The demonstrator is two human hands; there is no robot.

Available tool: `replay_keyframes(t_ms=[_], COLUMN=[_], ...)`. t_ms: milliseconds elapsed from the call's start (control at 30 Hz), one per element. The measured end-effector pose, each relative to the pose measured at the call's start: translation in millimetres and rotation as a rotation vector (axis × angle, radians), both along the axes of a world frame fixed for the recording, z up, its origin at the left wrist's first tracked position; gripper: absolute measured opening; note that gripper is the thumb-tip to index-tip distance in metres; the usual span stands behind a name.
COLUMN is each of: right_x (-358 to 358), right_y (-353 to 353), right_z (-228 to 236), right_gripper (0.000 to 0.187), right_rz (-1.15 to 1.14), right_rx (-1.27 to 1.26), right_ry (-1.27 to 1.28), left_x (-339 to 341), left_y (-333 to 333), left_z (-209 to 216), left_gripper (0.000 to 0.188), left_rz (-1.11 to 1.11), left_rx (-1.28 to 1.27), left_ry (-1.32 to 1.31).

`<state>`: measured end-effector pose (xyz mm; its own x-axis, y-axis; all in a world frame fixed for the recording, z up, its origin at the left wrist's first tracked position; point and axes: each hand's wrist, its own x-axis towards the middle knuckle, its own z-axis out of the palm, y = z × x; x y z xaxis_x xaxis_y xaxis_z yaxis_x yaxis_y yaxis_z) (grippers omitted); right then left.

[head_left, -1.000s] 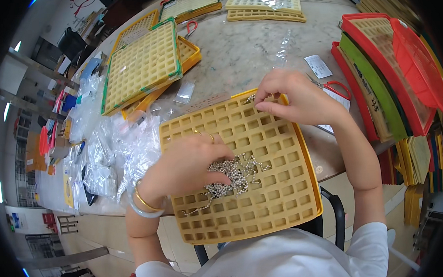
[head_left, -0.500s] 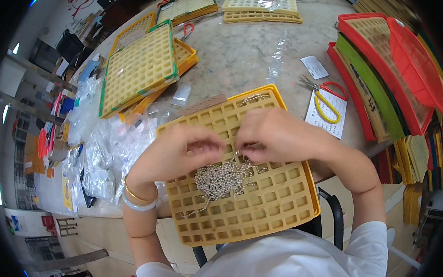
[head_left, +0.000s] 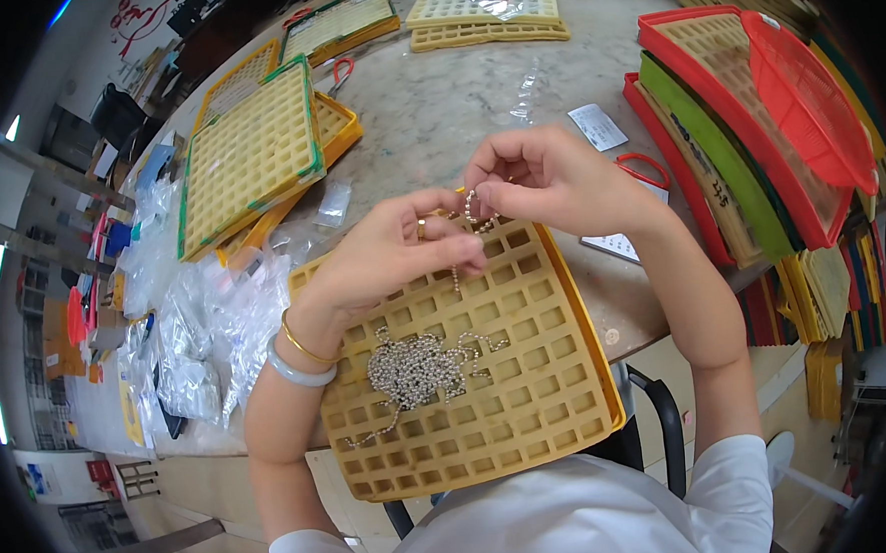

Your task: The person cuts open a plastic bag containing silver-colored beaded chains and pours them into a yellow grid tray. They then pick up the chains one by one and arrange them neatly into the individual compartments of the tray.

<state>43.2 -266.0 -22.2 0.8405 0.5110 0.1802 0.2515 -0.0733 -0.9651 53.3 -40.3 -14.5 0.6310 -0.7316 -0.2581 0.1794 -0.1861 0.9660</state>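
Both hands are raised over the far part of a beige grid tray (head_left: 559,391) with many square pockets. Between the thumb and fingers of my right hand (head_left: 543,181) is a silvery bead chain (head_left: 472,203), bent into a small loop. My left hand (head_left: 391,249), with a ring on one finger, is curled around the same chain; a short end dangles below its fingers. Part of the grip is hidden by the fingers. Nearer me, a tangled heap of bead chains (head_left: 415,368) rests on the tray, with loose strands trailing off it.
Red-handled scissors (head_left: 646,169) lie right of my right hand, partly covered by my arm. Grid trays with green edges (head_left: 251,156) stand at the left above clear plastic bags (head_left: 190,330). Red trays (head_left: 691,38) are stacked at the right. Another pale tray (head_left: 490,34) sits at the back.
Both hands have lifted away from the heap toward the tray's far edge, drawing a piece of bead chain with them. The view has shifted slightly.
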Motion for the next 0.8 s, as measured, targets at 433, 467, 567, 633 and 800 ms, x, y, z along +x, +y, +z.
replay_keyframes(t_ms=[433, 467, 567, 633, 800], right_x=[1.9, 3.7, 9.0, 10.7, 12.6], right_y=[-3.5, -6.2, -10.5, -12.7, -15.9], right_z=[-5.6, -7.5, -9.1, -9.8, -10.6], right_gripper=[0.02, 0.02, 0.018, 0.016, 0.014], right_rz=[0.041, 0.024, -0.012, -0.034, -0.095], right_rx=[-0.127, -0.18, -0.315, -0.384, -0.551], right_ry=[-0.077, -0.12, -0.161, -0.169, -0.259], left_x=[6.7, 7.2, 8.1, 8.2, -3.4], left_y=[8.4, 8.0, 6.0, 3.0, -13.6], left_z=[-6.8, -8.2, -16.3, -20.5, -12.5], left_gripper=[0.017, 0.016, 0.015, 0.015, 0.023], left_rz=[0.183, 0.208, 0.239, 0.231, 0.182], left_rx=[-0.013, -0.009, 0.058, 0.134, 0.517], left_ry=[0.069, 0.068, -0.038, -0.166, -0.699])
